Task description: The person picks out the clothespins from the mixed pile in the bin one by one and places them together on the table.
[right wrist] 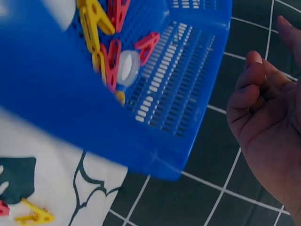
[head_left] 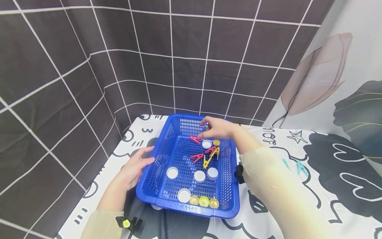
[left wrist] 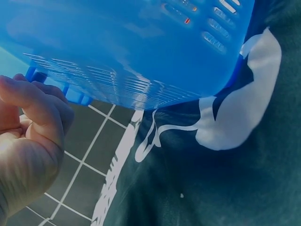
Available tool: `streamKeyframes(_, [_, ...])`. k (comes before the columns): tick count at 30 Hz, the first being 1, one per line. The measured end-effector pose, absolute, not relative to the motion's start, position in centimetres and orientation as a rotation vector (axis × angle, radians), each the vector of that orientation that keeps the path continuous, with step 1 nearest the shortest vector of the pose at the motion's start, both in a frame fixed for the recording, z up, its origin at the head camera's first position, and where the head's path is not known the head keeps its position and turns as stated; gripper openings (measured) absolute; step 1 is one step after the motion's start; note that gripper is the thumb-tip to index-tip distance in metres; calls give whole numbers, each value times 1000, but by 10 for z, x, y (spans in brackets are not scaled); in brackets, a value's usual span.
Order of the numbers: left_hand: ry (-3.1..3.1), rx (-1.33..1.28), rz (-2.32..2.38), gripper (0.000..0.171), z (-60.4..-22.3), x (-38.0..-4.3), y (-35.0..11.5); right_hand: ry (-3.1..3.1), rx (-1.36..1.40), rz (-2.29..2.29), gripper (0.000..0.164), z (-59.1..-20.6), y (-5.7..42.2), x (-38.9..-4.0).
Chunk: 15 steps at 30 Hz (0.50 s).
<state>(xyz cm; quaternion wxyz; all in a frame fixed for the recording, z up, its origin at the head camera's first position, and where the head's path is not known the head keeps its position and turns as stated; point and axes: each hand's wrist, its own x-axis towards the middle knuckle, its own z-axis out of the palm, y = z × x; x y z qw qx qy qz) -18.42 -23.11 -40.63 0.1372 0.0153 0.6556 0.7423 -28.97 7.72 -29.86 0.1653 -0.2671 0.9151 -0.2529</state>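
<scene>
Apparently empty, the right hand [head_left: 219, 127] hovers over the far right part of the blue basket [head_left: 167, 202].
Its grip is loosely curved with nothing visible in it; the left hand [head_left: 135, 167] has a slack grip, fingertips at the basket's left rim. The nearest pink clip [right wrist: 154, 39] lies on the basket's floor toward its far end, close to the right fingers. It looks light, stiff and rather slick, so a pinch across both arms should hold it best. White discs [head_left: 199, 176] and yellow discs [head_left: 204, 201] also lie in the basket; one white disc beside that clip crowds the fingers, and the basket's walls block a low sideways reach. Right of the basket, teal clips [head_left: 300, 167] lie on patterned cloth [head_left: 331, 189].
</scene>
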Motion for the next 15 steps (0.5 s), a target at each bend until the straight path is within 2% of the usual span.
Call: streamKeyframes(15, [1877,48,2154,58,-408,-184,-232,2557,-719,-820,61,-329,56,-290])
